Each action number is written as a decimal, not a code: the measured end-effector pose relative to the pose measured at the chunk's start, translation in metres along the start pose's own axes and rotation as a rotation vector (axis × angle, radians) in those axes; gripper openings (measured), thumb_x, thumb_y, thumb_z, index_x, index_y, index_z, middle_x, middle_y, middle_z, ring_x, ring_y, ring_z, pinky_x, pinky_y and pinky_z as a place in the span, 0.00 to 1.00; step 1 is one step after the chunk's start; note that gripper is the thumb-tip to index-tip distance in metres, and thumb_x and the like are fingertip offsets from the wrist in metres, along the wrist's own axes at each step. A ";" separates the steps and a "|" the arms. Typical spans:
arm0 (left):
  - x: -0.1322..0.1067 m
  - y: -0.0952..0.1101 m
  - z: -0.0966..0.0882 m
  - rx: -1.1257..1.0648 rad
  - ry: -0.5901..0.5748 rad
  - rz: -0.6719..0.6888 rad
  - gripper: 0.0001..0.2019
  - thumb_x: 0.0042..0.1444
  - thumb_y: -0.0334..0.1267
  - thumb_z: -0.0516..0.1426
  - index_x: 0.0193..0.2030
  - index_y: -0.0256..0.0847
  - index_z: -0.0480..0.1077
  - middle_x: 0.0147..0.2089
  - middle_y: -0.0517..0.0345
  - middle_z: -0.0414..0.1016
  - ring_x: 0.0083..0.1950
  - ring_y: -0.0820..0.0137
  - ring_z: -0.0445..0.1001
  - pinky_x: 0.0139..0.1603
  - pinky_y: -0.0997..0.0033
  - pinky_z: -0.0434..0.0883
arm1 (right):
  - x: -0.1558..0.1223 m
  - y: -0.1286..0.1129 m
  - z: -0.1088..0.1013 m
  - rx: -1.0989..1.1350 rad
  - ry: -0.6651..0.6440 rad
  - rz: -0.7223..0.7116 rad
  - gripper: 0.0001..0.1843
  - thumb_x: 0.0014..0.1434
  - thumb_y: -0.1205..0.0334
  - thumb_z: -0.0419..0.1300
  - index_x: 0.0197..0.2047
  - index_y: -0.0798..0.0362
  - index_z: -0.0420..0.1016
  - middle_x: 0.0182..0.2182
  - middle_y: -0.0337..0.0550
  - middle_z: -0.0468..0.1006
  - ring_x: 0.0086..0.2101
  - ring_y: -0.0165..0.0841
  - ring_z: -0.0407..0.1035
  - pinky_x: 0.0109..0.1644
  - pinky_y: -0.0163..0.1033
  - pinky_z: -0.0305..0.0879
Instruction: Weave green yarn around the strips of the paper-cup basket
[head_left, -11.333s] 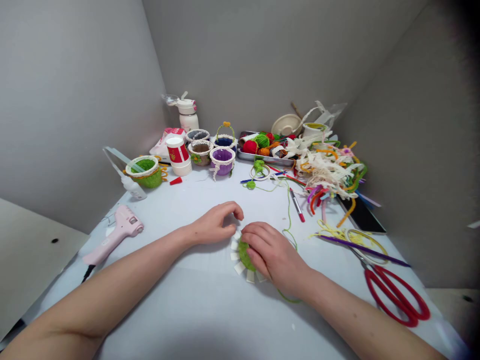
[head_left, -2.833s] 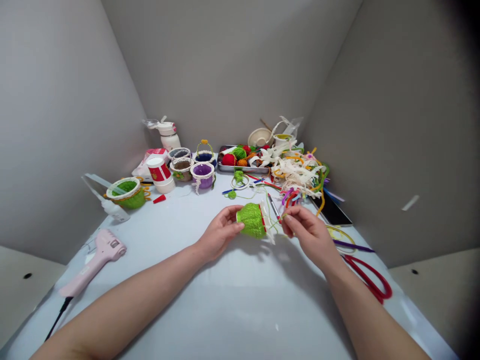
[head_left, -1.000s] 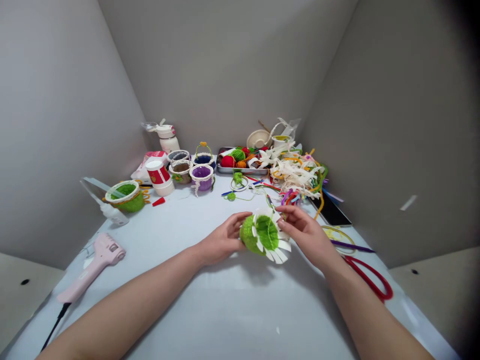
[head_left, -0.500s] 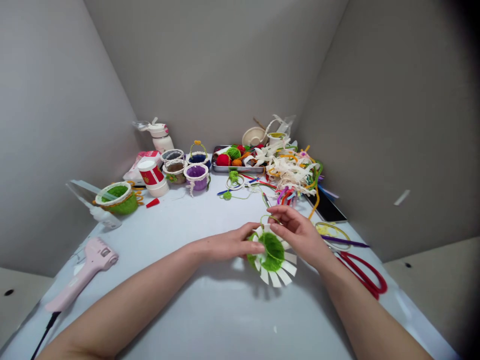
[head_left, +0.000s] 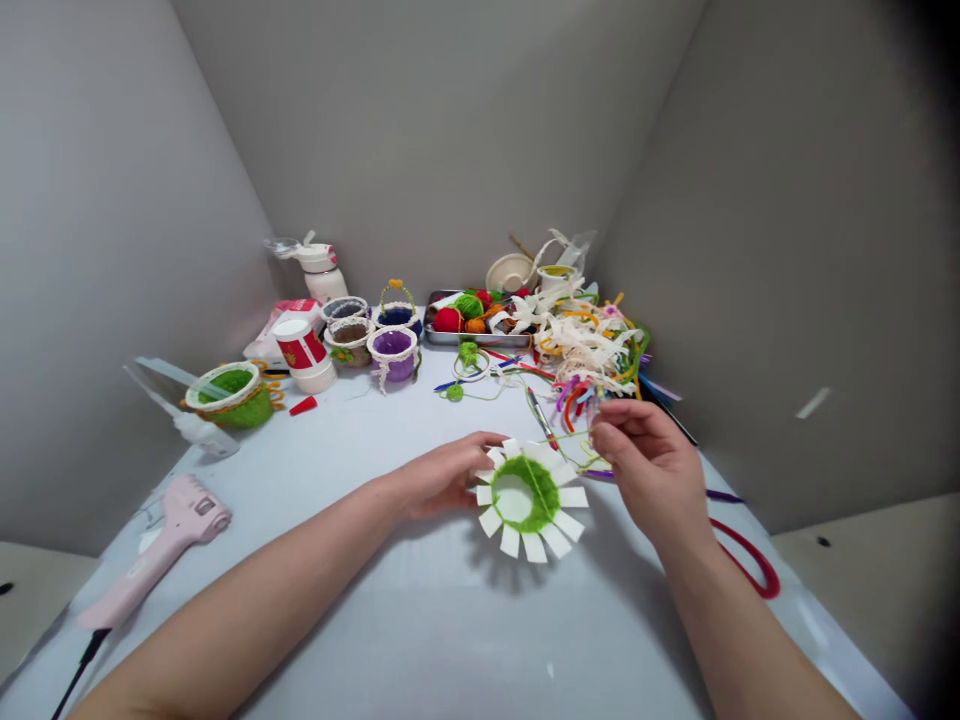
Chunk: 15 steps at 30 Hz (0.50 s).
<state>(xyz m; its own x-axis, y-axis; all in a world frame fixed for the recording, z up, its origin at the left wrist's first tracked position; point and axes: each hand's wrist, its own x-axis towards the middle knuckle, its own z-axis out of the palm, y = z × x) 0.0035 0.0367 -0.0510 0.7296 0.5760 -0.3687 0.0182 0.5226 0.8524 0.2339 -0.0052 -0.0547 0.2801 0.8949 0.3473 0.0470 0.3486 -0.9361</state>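
A paper cup [head_left: 532, 547] is tilted toward me, its wall cut into white strips that fan outward like petals. Green yarn lines the inside around the pale round bottom. My left hand [head_left: 450, 475] grips the cup from its left side, with the fingertips partly hidden behind the strips. To the cup's upper right, my right hand [head_left: 645, 460] pinches a thin green yarn [head_left: 566, 437] between thumb and fingers. That strand runs taut from the cup to the pinch, and part of it crosses the cup's opening.
A pink glue gun [head_left: 161, 545] lies at left, near a green yarn basket [head_left: 251, 408]. Small yarn-wrapped cups [head_left: 394, 355] stand at the back. Behind are a metal tray [head_left: 480, 340] of yarn balls and a pile of white scraps [head_left: 589, 340]. Red scissors [head_left: 757, 565] lie right.
My right hand has moved right, away from the cup, drawing the yarn out. The cup has turned to face me more, and my left thumb has left its opening.
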 end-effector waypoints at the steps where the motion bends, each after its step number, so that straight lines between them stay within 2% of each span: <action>1: 0.000 0.001 -0.001 0.015 0.014 0.015 0.24 0.48 0.33 0.55 0.55 0.44 0.64 0.56 0.52 0.68 0.53 0.64 0.69 0.49 0.65 0.68 | 0.000 -0.001 0.000 -0.004 -0.011 0.003 0.10 0.55 0.60 0.65 0.42 0.47 0.74 0.33 0.39 0.73 0.32 0.29 0.67 0.35 0.33 0.65; 4: -0.003 0.005 -0.001 0.057 -0.033 -0.035 0.24 0.48 0.34 0.55 0.55 0.43 0.66 0.54 0.52 0.69 0.50 0.65 0.70 0.47 0.68 0.69 | 0.000 -0.003 0.003 -0.065 -0.081 0.051 0.09 0.56 0.60 0.64 0.41 0.48 0.74 0.32 0.39 0.74 0.31 0.28 0.66 0.33 0.33 0.65; 9: -0.008 0.005 0.004 0.128 -0.211 -0.269 0.22 0.47 0.36 0.56 0.51 0.41 0.69 0.44 0.55 0.72 0.38 0.72 0.70 0.36 0.73 0.68 | -0.004 -0.002 0.007 -0.062 -0.176 0.158 0.09 0.55 0.60 0.65 0.40 0.49 0.74 0.29 0.38 0.73 0.27 0.27 0.66 0.29 0.32 0.65; 12: -0.009 0.004 0.006 0.131 -0.220 -0.301 0.20 0.46 0.37 0.57 0.48 0.40 0.70 0.41 0.56 0.73 0.35 0.73 0.69 0.35 0.74 0.68 | -0.008 -0.001 0.004 0.049 -0.191 0.155 0.10 0.53 0.61 0.66 0.40 0.47 0.75 0.30 0.38 0.74 0.28 0.27 0.66 0.29 0.31 0.65; 15: -0.007 0.002 0.004 0.063 -0.162 -0.245 0.17 0.48 0.38 0.57 0.46 0.40 0.70 0.42 0.56 0.73 0.38 0.72 0.70 0.39 0.73 0.69 | -0.010 -0.004 0.002 0.144 -0.158 0.115 0.09 0.52 0.63 0.67 0.38 0.47 0.75 0.30 0.37 0.75 0.28 0.27 0.66 0.29 0.32 0.65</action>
<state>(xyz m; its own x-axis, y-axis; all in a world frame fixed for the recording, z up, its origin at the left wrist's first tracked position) 0.0007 0.0311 -0.0453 0.7978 0.3274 -0.5063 0.2455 0.5906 0.7687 0.2289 -0.0145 -0.0546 0.1214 0.9597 0.2536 -0.1174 0.2676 -0.9564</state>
